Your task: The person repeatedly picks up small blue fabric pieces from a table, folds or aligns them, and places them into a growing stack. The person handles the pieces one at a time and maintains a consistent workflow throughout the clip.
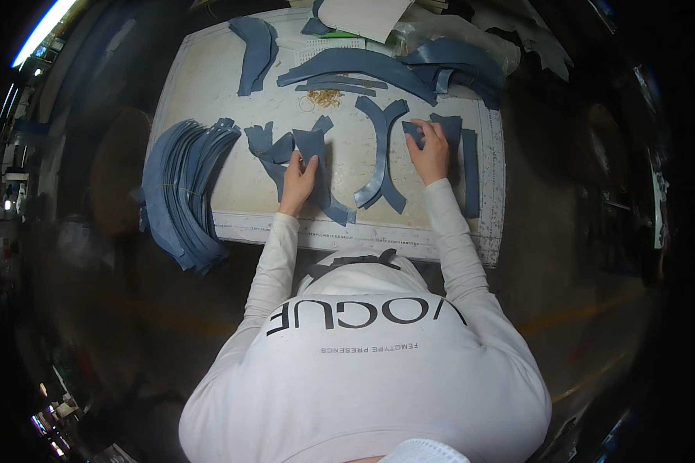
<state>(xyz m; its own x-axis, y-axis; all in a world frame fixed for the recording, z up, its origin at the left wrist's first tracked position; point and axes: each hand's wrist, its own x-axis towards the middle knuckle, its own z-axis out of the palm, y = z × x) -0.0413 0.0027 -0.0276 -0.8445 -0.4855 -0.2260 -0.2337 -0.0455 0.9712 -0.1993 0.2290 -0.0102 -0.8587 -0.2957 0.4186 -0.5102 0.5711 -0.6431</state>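
My left hand (299,184) is closed on a blue fabric piece (311,144), gripping its edge between thumb and fingers. Several more blue pieces (262,142) lie loosely overlapped just left of it. To the right, the fingers of my right hand (430,152) are bent round the edge of another blue fabric piece (412,131), which they partly hide. A further blue piece (451,127) shows behind those fingers. Between the hands, two curved blue strips (381,143) rest back to back, touching in the middle and spreading at both ends.
A thick tied bundle of curved blue pieces (181,189) overhangs the left edge of the pale worktable (232,202). More curved stacks (347,65) lie along the back, near a small heap of yellowish rubber bands (324,98). A straight blue strip (470,174) lies at the right.
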